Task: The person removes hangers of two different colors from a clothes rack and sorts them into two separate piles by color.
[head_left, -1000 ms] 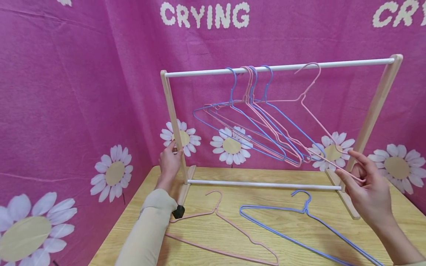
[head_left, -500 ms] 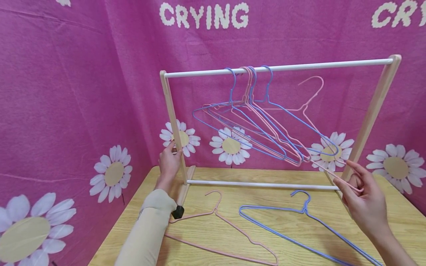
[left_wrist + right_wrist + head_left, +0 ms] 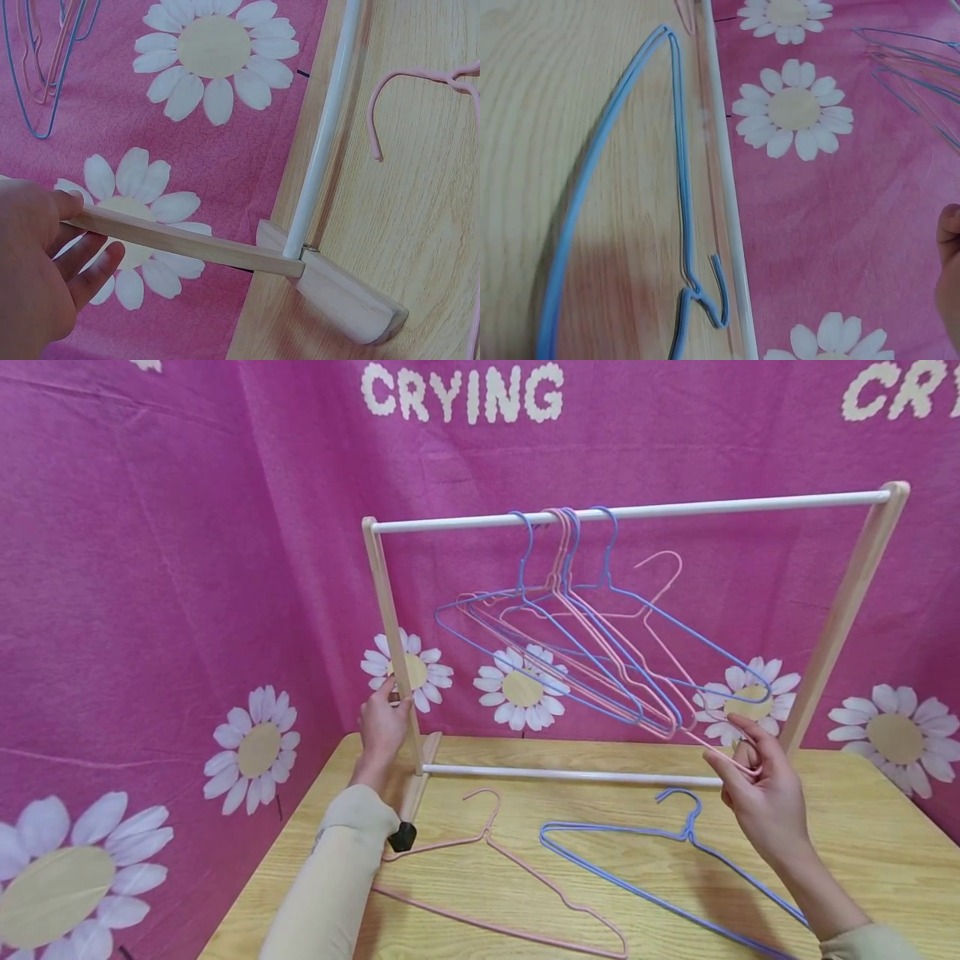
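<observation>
My right hand (image 3: 738, 756) pinches the lower corner of a pink wire hanger (image 3: 651, 610). Its hook hangs free below the white top rail (image 3: 750, 502) of a wooden rack, in front of several blue and pink hangers (image 3: 570, 635) hooked on that rail. In the right wrist view only a fingertip (image 3: 949, 247) shows at the right edge. My left hand (image 3: 382, 717) grips the rack's left post (image 3: 390, 627). The left wrist view shows that hand's fingers (image 3: 82, 262) curled round the post (image 3: 187, 241) above its foot (image 3: 352, 300).
A pink hanger (image 3: 510, 868) and a blue hanger (image 3: 660, 860) lie flat on the wooden table (image 3: 885, 852) in front of the rack's lower rail (image 3: 570, 774). A pink daisy-print cloth (image 3: 187, 568) hangs behind and to the left. The blue hanger (image 3: 622, 150) lies beside the lower rail (image 3: 724, 187).
My right hand has moved left and down with the pink hanger. The hanger's hook has dropped from the top rail's level to well below it. My left hand stays on the post.
</observation>
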The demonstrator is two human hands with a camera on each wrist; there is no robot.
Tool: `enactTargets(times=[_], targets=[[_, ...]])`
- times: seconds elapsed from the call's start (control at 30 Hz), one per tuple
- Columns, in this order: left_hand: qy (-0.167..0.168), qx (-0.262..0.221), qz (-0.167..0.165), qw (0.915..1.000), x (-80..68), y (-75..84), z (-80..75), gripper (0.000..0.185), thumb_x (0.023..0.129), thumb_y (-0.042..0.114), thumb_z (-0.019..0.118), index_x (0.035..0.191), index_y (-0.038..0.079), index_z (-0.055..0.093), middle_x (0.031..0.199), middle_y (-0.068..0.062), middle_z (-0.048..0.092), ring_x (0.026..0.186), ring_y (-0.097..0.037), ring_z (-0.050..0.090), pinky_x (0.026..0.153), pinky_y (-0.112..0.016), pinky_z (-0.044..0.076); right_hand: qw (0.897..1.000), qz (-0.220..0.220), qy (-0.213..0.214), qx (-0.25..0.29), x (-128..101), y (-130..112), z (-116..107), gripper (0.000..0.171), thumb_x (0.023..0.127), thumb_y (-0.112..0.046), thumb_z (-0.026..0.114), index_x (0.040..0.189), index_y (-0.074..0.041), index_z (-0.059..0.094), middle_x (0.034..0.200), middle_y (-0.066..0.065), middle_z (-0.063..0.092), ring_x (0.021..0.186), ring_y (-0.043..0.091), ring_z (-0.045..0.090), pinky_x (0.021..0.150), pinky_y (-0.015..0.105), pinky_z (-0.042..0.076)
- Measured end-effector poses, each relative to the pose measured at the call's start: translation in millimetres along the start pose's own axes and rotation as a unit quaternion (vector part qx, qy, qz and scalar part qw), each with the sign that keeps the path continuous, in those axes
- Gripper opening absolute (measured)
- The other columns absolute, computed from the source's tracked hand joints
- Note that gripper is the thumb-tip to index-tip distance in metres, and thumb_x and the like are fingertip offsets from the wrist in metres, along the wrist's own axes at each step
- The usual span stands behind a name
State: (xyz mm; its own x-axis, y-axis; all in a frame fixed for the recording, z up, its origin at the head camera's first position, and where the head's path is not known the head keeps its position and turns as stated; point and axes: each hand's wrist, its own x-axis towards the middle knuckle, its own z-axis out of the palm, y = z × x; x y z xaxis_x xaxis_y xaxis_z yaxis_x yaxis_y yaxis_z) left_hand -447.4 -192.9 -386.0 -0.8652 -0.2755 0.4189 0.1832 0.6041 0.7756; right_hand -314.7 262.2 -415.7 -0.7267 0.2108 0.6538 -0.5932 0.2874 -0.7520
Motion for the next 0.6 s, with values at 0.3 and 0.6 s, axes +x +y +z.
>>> enactTargets(times=[0.3,0.6], targets=[[-0.005,-0.009,-0.003,0.9999,0.2,-0.4,0.2,0.041,0.097,0.014,0.063,0.137,0.018,0.059,0.113,-0.018,0.073,0.101,-0.034,0.071,0.097,-0.053,0.049,0.999,0.01,-0.009,-0.029,8,4,23,0.055,0.088,0.011,0.065,0.138,-0.01,0.052,0.064,-0.009,0.031,0.044,-0.003,0.033,0.038,0.026,0.029],[-0.004,-0.005,-0.001,1.0,-0.1,-0.6,-0.3,0.042,0.097,0.014,0.063,0.138,0.019,0.059,0.112,-0.018,0.072,0.103,-0.035,0.07,0.095,-0.052,0.05,0.993,0.001,-0.061,-0.101,-9,0,30,0.053,0.09,0.006,0.066,0.139,0.003,0.048,0.066,-0.008,0.031,0.047,-0.002,0.033,0.04,0.025,0.032]])
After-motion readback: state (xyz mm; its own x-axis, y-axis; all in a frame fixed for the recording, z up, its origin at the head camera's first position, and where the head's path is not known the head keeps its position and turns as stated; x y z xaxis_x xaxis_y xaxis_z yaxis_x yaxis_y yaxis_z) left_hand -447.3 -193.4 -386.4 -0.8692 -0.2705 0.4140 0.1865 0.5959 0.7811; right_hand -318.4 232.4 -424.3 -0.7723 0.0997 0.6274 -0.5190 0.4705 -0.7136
